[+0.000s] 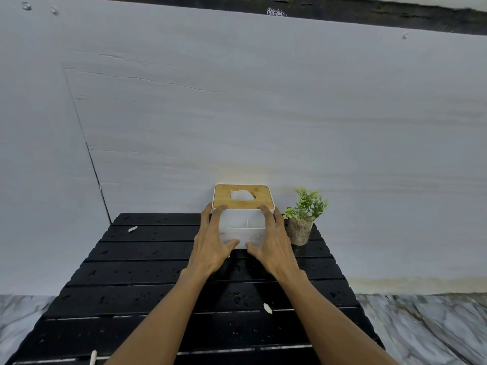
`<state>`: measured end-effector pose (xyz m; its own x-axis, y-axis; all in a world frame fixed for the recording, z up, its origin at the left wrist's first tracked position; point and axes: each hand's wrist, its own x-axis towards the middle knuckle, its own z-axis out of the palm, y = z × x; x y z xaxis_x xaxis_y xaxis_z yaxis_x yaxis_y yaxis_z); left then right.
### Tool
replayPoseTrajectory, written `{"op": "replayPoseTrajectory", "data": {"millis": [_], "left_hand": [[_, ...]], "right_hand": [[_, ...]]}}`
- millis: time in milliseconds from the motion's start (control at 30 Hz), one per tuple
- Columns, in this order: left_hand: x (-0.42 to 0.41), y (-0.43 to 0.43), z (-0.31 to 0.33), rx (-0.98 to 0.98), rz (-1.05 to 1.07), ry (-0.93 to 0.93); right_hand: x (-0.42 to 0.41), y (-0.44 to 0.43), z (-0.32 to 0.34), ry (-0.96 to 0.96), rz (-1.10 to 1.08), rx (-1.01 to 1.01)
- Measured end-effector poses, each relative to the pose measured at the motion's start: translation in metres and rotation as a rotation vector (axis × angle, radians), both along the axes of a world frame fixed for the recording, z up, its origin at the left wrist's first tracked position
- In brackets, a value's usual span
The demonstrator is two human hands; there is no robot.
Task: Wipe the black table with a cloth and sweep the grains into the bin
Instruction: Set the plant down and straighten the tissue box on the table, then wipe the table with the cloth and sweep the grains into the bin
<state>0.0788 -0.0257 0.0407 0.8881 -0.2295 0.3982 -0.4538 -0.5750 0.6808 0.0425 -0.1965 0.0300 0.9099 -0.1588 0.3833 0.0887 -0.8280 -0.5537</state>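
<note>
A black slatted table [147, 280] fills the lower middle of the head view, with small white grains scattered on it, such as one [267, 308] near the front and one [132, 228] at the far left. A white tissue box with a wooden lid [242, 197] stands at the table's far edge against the wall. My left hand [214, 241] grips its left side, fingers on the lid's edge and thumb on the front. My right hand [271, 242] grips the right side the same way. No cloth or bin is in view.
A small green plant in a glass pot [300, 230] stands just right of the box, close to my right hand. A pale wall [237, 114] rises behind the table. Marbled floor [421, 325] shows on both sides.
</note>
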Motion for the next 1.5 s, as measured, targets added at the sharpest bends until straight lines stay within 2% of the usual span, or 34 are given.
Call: {"op": "replayPoseTrajectory", "data": {"millis": [300, 467, 633, 800, 1133, 1300, 1500], "left_hand": [[0.006, 0.016, 0.002, 0.013, -0.096, 0.109], [-0.026, 0.032, 0.005, 0.024, -0.064, 0.135], [-0.082, 0.048, 0.005, 0.193, 0.031, 0.175], [-0.151, 0.061, 0.008, 0.370, 0.018, 0.207], [-0.272, 0.088, 0.003, 0.456, -0.023, 0.276], [-0.299, 0.095, 0.004, 0.528, -0.053, 0.300], [-0.310, 0.096, 0.007, 0.595, -0.078, 0.335]], "right_hand": [[-0.006, 0.005, 0.002, 0.079, -0.051, -0.105], [-0.034, 0.013, 0.009, 0.127, -0.094, -0.143], [-0.087, 0.023, 0.026, 0.154, -0.107, -0.191], [-0.151, 0.029, 0.037, 0.195, -0.098, -0.252], [-0.290, 0.012, 0.005, 0.307, -0.169, -0.278], [-0.341, -0.001, -0.007, 0.466, -0.197, -0.278], [-0.374, -0.005, -0.011, 0.559, -0.198, -0.268]]}}
